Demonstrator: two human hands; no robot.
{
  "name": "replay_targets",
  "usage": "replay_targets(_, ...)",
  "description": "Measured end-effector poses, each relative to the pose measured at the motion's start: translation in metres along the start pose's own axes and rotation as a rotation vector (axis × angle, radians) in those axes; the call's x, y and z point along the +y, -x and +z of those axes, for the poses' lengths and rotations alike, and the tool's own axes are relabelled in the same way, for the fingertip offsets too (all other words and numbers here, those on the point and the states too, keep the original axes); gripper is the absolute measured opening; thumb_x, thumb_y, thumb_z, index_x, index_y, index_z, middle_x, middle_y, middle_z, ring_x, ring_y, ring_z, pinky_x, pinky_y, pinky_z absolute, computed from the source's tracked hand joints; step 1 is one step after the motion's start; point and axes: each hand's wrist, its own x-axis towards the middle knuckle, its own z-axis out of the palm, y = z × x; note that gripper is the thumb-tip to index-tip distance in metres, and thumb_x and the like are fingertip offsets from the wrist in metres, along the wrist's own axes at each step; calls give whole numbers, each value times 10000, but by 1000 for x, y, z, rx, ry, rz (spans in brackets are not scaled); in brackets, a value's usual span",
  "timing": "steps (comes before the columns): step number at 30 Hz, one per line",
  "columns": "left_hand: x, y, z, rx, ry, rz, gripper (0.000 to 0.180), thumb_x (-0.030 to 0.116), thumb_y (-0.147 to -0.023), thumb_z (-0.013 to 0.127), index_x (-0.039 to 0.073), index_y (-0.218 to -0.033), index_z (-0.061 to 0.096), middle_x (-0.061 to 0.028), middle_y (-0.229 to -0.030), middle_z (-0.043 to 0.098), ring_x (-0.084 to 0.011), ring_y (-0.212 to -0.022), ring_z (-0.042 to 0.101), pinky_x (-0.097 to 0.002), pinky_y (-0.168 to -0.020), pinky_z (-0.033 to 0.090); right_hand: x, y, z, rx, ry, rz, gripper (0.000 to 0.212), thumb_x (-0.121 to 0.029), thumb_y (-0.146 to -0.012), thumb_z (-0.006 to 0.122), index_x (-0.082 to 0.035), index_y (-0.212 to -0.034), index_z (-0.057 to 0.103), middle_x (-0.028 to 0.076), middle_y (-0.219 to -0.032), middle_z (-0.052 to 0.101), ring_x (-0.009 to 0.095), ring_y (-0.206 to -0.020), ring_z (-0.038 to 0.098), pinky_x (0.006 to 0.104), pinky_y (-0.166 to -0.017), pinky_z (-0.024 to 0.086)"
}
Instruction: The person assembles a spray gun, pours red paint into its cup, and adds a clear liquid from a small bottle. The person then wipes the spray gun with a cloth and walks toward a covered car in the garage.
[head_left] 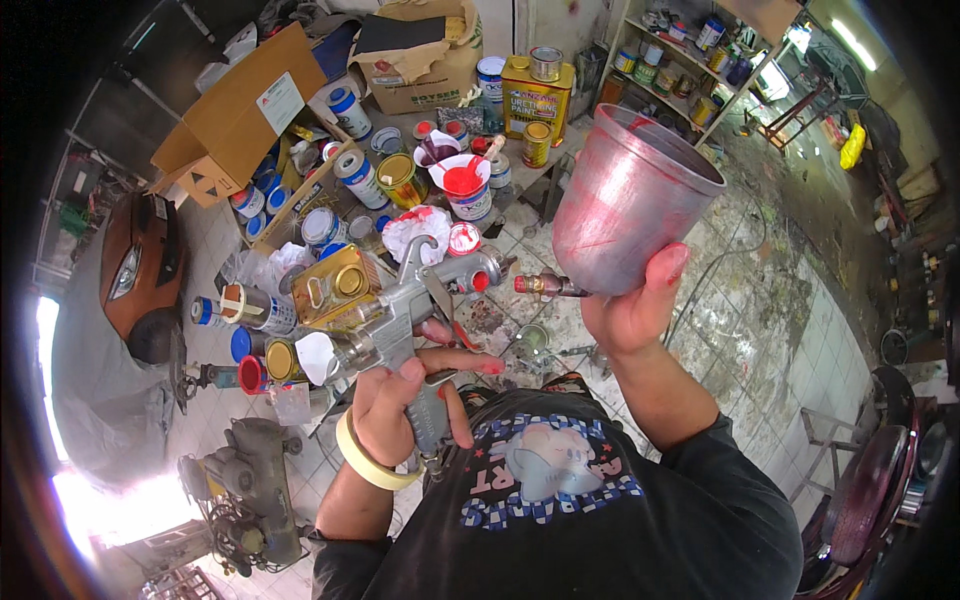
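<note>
My left hand (395, 400) is closed around the grip of a silver spray gun (395, 325), with one finger stretched out beside the trigger. A piece of white paper or tape covers part near the gun's left end, and red paint shows in its round opening at the right. A roll of masking tape (352, 455) hangs around my left wrist. Held up in my right hand (635, 315) is a metal paint cup (625, 200), smeared with red and tilted slightly. The cup's brass fitting (545, 285) points toward the gun, apart from it. Red paint stains my fingers.
Paint cans crowd the left and middle, among them a can of red paint (470, 203) with a white paper collar. Behind stand a yellow thinner tin (540, 100) and cardboard boxes (420, 75). A compressor (245, 490) sits lower left. A hose (735, 245) crosses the stained tile floor.
</note>
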Motion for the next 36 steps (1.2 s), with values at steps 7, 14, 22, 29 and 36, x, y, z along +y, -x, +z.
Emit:
replay_targets(7, -12, -5, 6, 53, -96, 19, 392, 201, -1004, 461, -55, -1292, 389, -317, -1022, 680, -277, -487, 630, -308, -479, 510, -5, 8, -12, -222, 190, 7, 1139, -681, -764, 757, 6, -1529, 268, 168, -1508, 424, 280, -1369, 465, 464, -1140, 379)
replay_targets(14, -12, -9, 3, 96, -195, 44, 266, 116, -990, 488, -54, -1193, 524, -53, -770, 604, -82, -560, 500, -239, -538, 403, -21, 11, -17, -517, 332, -10, 1205, -659, -655, 829, -11, -1517, 290, 175, -1456, 432, 291, -1331, 480, 466, -1103, 412)
replay_targets(22, -14, -8, 2, 61, -124, 169, 258, 127, -977, 531, -11, -1194, 548, -4, -732, 540, -58, -563, 448, -243, -536, 362, -25, 23, -17, -421, -3, 303, 942, -573, -740, 713, -89, -1481, 390, 160, -1527, 394, 274, -1370, 447, 460, -1133, 390)
replay_targets(29, -11, -13, -2, 164, -192, 4, 235, 145, -949, 597, 10, -1140, 571, -57, -736, 602, -104, -618, 537, -294, -558, 412, 6, 34, -11, -320, -107, 382, 919, -364, -765, 773, -117, -1526, 320, 179, -1605, 285, 307, -1426, 390, 480, -1156, 371)
replay_targets(36, -74, -35, -35, 235, -416, -65, 223, 175, -911, 600, 12, -1049, 538, -132, -699, 607, -229, -611, 592, -379, -604, 459, 20, 48, -30, -307, -202, 950, 729, -144, -864, 682, -41, -1505, 349, 212, -1525, 416, 352, -1395, 436, 553, -1150, 369)
